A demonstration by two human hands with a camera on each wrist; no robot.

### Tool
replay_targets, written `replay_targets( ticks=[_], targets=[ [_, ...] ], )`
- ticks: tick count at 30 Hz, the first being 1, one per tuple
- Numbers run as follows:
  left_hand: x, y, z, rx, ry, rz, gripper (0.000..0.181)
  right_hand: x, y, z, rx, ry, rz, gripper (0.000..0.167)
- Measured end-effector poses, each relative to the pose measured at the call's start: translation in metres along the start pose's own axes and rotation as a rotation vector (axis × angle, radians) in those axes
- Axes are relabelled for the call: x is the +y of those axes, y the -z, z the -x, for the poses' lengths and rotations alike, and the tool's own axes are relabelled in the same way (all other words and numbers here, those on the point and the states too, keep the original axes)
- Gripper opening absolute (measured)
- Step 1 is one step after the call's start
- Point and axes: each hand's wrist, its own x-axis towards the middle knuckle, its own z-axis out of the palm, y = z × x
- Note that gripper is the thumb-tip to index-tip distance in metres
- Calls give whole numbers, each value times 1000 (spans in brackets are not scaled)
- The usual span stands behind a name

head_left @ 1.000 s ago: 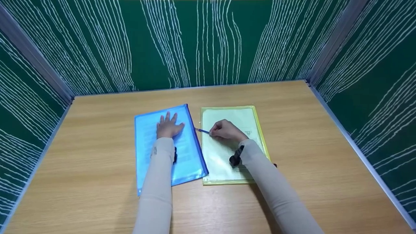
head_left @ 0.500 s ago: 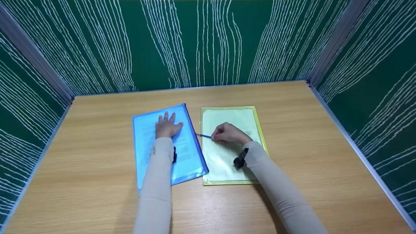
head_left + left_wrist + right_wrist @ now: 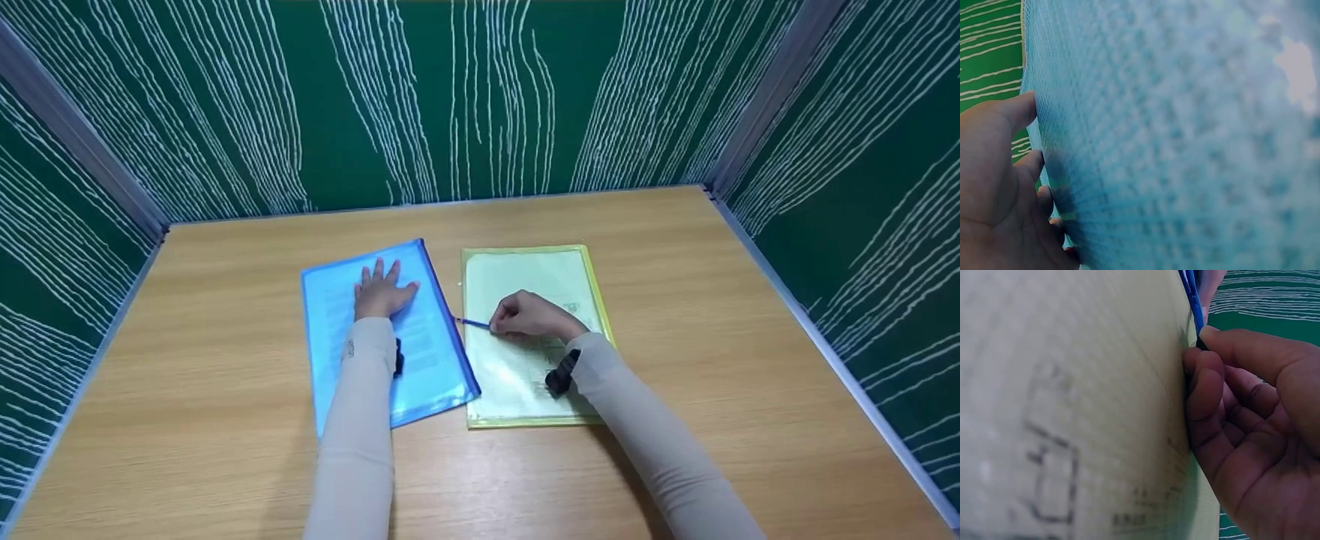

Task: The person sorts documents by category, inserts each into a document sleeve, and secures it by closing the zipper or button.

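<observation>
A blue zip folder [image 3: 424, 337] with printed sheets inside lies slightly turned on the table. My left hand [image 3: 380, 294] rests on it with fingers spread; in the left wrist view the fingertips [image 3: 1026, 109] touch its mesh surface. From the folder's dark blue right edge a thin blue zipper pull [image 3: 474, 323] stretches out to the right. My right hand [image 3: 534, 315] pinches the free end of that pull between thumb and fingers, above a yellow-edged zip folder [image 3: 510, 382]. In the right wrist view the pull's tip is mostly covered by the thumb and forefinger.
The wooden table [image 3: 210, 360] has green panels [image 3: 517, 97] with white wavy lines at its back and sides. The two folders lie side by side, the blue one's near right corner close to the yellow one's left edge.
My right hand has moved toward the near side and slightly right, drawing the zipper pull along the blue folder's edge. The blue folder and left hand have shifted slightly left.
</observation>
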Motion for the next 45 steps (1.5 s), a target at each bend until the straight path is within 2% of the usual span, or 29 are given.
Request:
replay_targets(
  ticks=[9, 19, 30, 45],
  targets=[
    [-5, 1, -2, -2, 3, 11, 72, 1, 0, 9, -52, 0, -3, 9],
    [-8, 1, -5, -15, -26, 14, 71, 4, 0, 13, -84, 66, 63, 8],
    [-9, 1, -5, -18, -15, 28, 71, 1, 1, 24, -181, 83, 125, 7],
    [-11, 4, -4, -27, -34, 8, 73, -2, 10, 38, -329, 187, 190, 5]
  ],
)
